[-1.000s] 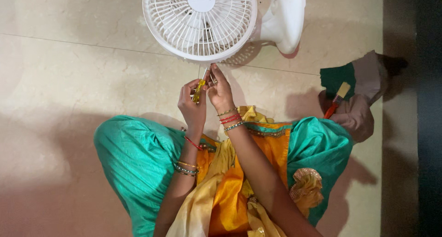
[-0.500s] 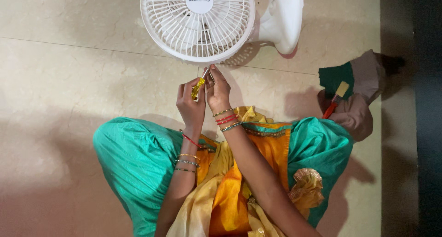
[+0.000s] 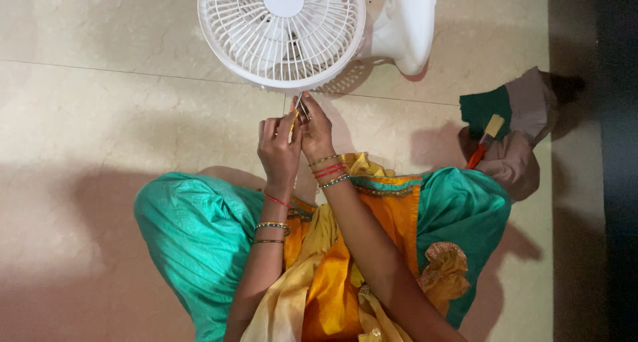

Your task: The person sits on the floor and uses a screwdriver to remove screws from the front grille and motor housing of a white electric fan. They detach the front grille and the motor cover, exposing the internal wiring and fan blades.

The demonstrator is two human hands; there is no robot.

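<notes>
A yellow-handled screwdriver point(image 3: 294, 118) is sitting just above the centre of the frame, its thin metal shaft angling up to the lower rim of the white table fan point(image 3: 282, 33), which is lying at the top centre with its grille facing the camera. The left hand point(image 3: 279, 152) is closing around the handle, hiding most of it, fingers curled and pointing up. The right hand point(image 3: 314, 132) is pressing in against it from the right, fingertips pinching at the shaft right under the fan's edge. The fan's white base point(image 3: 405, 26) is sticking out to the upper right, cut by the top border. Pale floor tile point(image 3: 119, 116) is lying open across the whole left half. At the right, a brush with a red handle point(image 3: 485, 142) is resting on a heap of cloth point(image 3: 515, 159), well apart from the hands, near a dark strip along the right edge.
</notes>
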